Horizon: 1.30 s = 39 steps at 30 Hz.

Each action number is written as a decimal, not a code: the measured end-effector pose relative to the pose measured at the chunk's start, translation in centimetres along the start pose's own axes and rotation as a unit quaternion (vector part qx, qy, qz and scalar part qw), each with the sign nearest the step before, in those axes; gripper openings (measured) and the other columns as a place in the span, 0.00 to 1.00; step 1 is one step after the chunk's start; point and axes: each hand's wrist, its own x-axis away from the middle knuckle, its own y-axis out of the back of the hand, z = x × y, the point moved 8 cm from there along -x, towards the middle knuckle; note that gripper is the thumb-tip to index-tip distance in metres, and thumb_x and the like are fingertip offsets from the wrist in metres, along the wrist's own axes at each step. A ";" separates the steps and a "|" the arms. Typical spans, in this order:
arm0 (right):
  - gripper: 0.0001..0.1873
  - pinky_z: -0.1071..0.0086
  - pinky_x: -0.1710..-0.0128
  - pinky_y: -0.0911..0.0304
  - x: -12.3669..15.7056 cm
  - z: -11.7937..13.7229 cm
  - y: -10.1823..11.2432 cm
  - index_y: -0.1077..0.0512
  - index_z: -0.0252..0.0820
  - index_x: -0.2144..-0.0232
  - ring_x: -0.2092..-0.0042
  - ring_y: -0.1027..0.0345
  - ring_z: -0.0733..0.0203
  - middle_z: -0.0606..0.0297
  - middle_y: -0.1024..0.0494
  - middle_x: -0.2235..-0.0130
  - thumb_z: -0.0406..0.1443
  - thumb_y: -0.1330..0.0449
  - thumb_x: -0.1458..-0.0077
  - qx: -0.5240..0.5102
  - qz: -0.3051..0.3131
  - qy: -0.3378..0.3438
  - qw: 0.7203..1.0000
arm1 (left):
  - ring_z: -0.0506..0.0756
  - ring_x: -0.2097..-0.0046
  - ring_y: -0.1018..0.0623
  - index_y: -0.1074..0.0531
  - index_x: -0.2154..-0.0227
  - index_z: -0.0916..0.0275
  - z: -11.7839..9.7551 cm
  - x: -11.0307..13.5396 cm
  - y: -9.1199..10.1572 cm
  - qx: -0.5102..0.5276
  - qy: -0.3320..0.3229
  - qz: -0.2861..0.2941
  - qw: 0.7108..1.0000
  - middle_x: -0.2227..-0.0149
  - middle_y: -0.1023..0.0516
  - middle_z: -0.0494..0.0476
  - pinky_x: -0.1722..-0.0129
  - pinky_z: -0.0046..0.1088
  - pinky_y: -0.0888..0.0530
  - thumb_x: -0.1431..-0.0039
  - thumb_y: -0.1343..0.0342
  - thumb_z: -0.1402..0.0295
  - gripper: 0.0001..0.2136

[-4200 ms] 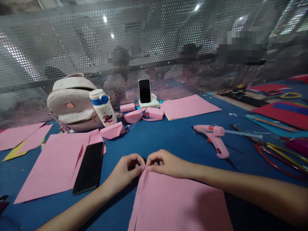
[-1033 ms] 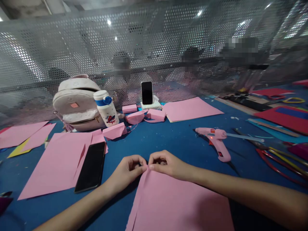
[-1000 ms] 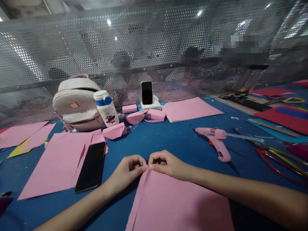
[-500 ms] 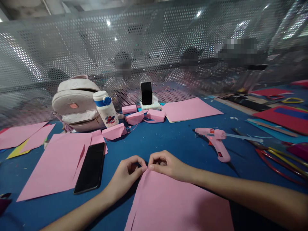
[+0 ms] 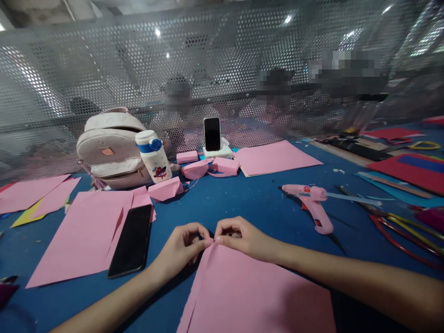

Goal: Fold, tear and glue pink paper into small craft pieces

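A large sheet of pink paper lies at the front of the blue table, with a narrow strip along its left side partly split from it. My left hand pinches the far left corner of the sheet between thumb and forefinger. Right beside it, my right hand pinches the same corner, its fingertips almost touching the left ones. The sheet's near end runs out of view at the bottom. A black phone lies left of my left hand, and a pink glue gun rests beyond my right forearm.
More pink sheets lie on the left. Folded pink paper pieces, a white bottle, a backpack and an upright phone stand along the perforated metal screen. Red-handled scissors and coloured sheets lie right.
Both hands keep their pinch on the paper corner, with hardly any movement. The view has shifted very slightly.
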 end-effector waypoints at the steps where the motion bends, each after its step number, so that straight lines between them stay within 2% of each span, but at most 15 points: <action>1: 0.17 0.72 0.71 0.48 0.0 0.0 0.0 0.28 0.37 0.74 0.72 0.44 0.67 0.70 0.34 0.75 0.47 0.39 0.45 -0.002 -0.001 0.000 1.000 | 0.45 0.83 0.39 0.27 0.70 0.65 0.1 0.0 0.0 0.002 0.000 0.000 1.000 0.84 0.38 0.43 0.82 0.20 0.44 0.45 0.37 0.51 0.19; 5: 0.17 0.72 0.70 0.48 0.0 -0.2 0.0 0.29 0.37 0.74 0.72 0.44 0.67 0.70 0.33 0.75 0.46 0.39 0.45 -0.003 0.001 -0.003 1.000 | 0.45 0.83 0.38 0.26 0.68 0.66 0.3 -0.1 0.1 0.013 0.006 0.009 1.000 0.84 0.37 0.43 0.82 0.19 0.41 0.45 0.38 0.52 0.18; 11: 0.15 0.72 0.69 0.47 -0.1 -0.3 0.1 0.29 0.36 0.72 0.70 0.41 0.65 0.68 0.31 0.73 0.44 0.40 0.45 -0.002 -0.002 -0.014 1.000 | 0.42 0.83 0.38 0.27 0.69 0.67 0.1 -0.2 -0.2 0.026 0.031 0.027 0.999 0.75 0.32 0.47 0.84 0.19 0.41 0.51 0.34 0.51 0.21; 15: 0.14 0.73 0.72 0.51 -0.2 -0.4 -0.4 0.31 0.37 0.75 0.73 0.49 0.68 0.73 0.39 0.76 0.43 0.40 0.46 0.027 0.055 -0.017 0.998 | 0.44 0.84 0.39 0.28 0.70 0.66 -0.1 -0.2 0.1 0.019 0.034 0.010 0.999 0.82 0.36 0.43 0.85 0.19 0.41 0.50 0.35 0.49 0.22; 18: 0.16 0.73 0.73 0.53 -0.2 -0.6 -0.4 0.35 0.38 0.77 0.73 0.52 0.69 0.74 0.43 0.77 0.43 0.41 0.45 0.042 0.061 -0.021 0.997 | 0.44 0.86 0.41 0.29 0.72 0.65 0.1 -0.2 0.4 0.024 0.032 -0.006 0.999 0.87 0.39 0.41 0.85 0.18 0.42 0.51 0.35 0.48 0.22; 24: 0.18 0.73 0.76 0.57 -0.1 -1.1 -0.5 0.36 0.38 0.76 0.75 0.54 0.70 0.74 0.44 0.78 0.46 0.41 0.45 0.020 0.051 -0.044 0.998 | 0.44 0.86 0.41 0.28 0.73 0.65 0.4 -0.1 0.8 0.037 0.015 -0.024 0.999 0.88 0.38 0.42 0.85 0.18 0.43 0.50 0.35 0.50 0.20; 31: 0.18 0.74 0.77 0.58 0.0 -1.2 -0.4 0.36 0.38 0.76 0.75 0.54 0.70 0.74 0.44 0.78 0.45 0.41 0.45 0.028 0.047 -0.034 0.998 | 0.44 0.87 0.40 0.27 0.70 0.66 0.7 -0.1 0.4 0.028 0.043 0.016 0.999 0.88 0.36 0.42 0.86 0.18 0.41 0.51 0.34 0.50 0.21; 39: 0.19 0.74 0.78 0.58 -0.1 -1.6 -0.5 0.36 0.37 0.75 0.76 0.53 0.70 0.73 0.42 0.78 0.47 0.41 0.44 0.010 0.049 -0.050 0.997 | 0.43 0.87 0.42 0.27 0.71 0.66 0.4 -0.1 0.7 0.041 0.037 0.000 0.998 0.88 0.36 0.42 0.86 0.17 0.43 0.50 0.34 0.51 0.21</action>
